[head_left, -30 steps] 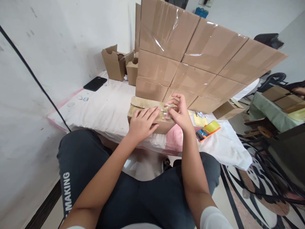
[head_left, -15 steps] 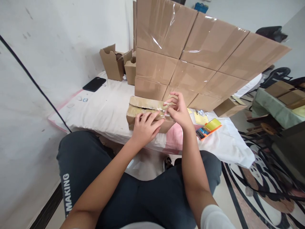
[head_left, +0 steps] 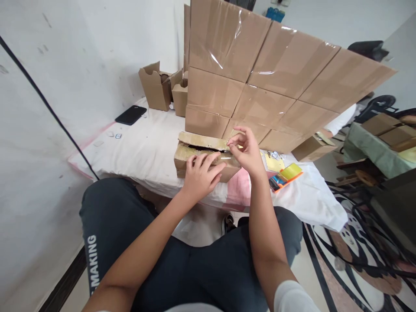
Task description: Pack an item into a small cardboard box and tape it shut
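Observation:
A small brown cardboard box [head_left: 180, 167] lies at the near edge of the cloth-covered table. Its top has a dark slit between a raised back flap [head_left: 201, 139] and the front part. My left hand [head_left: 202, 175] rests on the box's front top edge with its fingers spread. Shiny clear tape [head_left: 225, 158] shows over the right end of the box, between my hands. Above that end, my right hand [head_left: 247, 152] is curled, thumb and forefinger pinched at the tape by the flap; its exact grip is partly hidden.
A tall stack of taped cartons [head_left: 263, 69] stands right behind the box. Opened small boxes [head_left: 154, 89] and a black phone [head_left: 131, 115] are at the back left. To the right lie an orange-edged packet [head_left: 286, 177] and another carton [head_left: 312, 148]; a person's arm [head_left: 328, 131] shows behind it.
The slit in the box top looks wider and the back flap slightly higher. My right fingers have curled closer together. A co-worker's arm has come into view behind the carton at right.

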### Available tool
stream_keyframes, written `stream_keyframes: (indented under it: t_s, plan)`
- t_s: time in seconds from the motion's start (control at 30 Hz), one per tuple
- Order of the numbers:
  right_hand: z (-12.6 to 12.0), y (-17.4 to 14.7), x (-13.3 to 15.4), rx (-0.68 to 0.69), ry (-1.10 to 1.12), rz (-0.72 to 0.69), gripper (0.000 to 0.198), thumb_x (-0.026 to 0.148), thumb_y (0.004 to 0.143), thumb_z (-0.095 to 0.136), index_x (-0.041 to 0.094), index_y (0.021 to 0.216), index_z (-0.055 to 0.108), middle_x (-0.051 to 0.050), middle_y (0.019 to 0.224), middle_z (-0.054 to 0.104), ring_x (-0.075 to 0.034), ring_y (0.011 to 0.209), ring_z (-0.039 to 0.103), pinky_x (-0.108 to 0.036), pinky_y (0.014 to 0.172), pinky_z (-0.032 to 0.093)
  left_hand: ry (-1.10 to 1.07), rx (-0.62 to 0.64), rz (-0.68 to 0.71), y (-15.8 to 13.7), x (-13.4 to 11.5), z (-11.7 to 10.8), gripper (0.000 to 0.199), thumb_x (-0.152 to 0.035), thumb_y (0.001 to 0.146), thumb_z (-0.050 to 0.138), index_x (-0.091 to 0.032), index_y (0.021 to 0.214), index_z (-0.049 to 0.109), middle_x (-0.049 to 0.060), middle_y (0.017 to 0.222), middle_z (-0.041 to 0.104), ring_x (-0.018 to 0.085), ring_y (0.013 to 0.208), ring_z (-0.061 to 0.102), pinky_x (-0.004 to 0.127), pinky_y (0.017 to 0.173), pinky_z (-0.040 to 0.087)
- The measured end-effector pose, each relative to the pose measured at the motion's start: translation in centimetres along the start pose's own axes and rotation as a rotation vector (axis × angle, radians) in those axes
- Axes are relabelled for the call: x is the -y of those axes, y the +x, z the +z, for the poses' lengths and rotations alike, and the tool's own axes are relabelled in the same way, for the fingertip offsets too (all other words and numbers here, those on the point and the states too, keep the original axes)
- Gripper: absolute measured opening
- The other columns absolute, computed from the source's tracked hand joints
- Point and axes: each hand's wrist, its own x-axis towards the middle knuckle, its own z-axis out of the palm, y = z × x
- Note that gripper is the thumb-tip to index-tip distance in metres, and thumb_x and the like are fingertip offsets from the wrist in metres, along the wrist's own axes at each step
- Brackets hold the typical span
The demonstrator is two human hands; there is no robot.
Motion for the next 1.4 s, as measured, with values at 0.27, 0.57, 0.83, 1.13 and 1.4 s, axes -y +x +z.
stream_keyframes:
  t_s: [0.27,0.57,0.83,1.13,1.4]
  plan:
    - [0.4,-0.1,0.7,-0.091,-0.119,-0.033,0.035,0.023,0.083,0.062,0.025,0.116,0.053,0.001,0.084,0.066,-0.016,0.078,0.062,-0.027,0.059,0.046,-0.005,-0.019,0.002,-0.1,0.1,0.2,0.027,-0.03,0.093,0.055,-0.031,0.116,0.068,0.005,0.142,0.059,0.03,0.118,0.053,0.052,0.098,0.033]
    - [0.5,0.5,-1.0,-0.154,-0.176,-0.031,0.029,0.019,0.081,0.063,0.024,0.108,0.056,0.002,0.082,0.069,-0.017,0.082,0.066,-0.035,0.083,0.05,-0.022,-0.021,0.0,0.0,0.0,-0.1,0.027,-0.029,0.093,0.055,-0.03,0.116,0.068,0.006,0.139,0.061,0.03,0.116,0.054,0.051,0.1,0.034]
    - [0.3,0.7,-1.8,-0.105,-0.013,0.087,0.036,0.024,0.078,0.065,0.026,0.11,0.05,0.004,0.075,0.066,-0.016,0.072,0.063,-0.033,0.074,0.05,-0.05,-0.013,0.002,-0.1,0.1,-0.1,0.026,-0.028,0.093,0.055,-0.029,0.116,0.068,0.006,0.136,0.063,0.029,0.117,0.055,0.052,0.101,0.033]
    - [1.0,0.7,-2.9,-0.118,-0.149,0.074,0.028,0.02,0.079,0.06,0.024,0.107,0.055,0.001,0.08,0.069,-0.019,0.085,0.064,-0.039,0.089,0.048,-0.048,0.0,0.002,0.0,0.1,-0.2,0.029,-0.028,0.092,0.056,-0.029,0.119,0.068,0.007,0.133,0.064,0.03,0.116,0.055,0.052,0.1,0.034]
    - [0.7,0.6,-4.1,-0.293,-0.415,0.172,0.054,0.028,0.066,0.077,0.026,0.116,0.058,-0.009,0.124,0.058,-0.032,0.125,0.048,-0.058,0.11,0.034,-0.073,0.012,-0.002,0.1,0.1,-0.1,0.032,-0.027,0.092,0.055,-0.03,0.121,0.067,0.009,0.132,0.064,0.03,0.117,0.054,0.052,0.102,0.033]
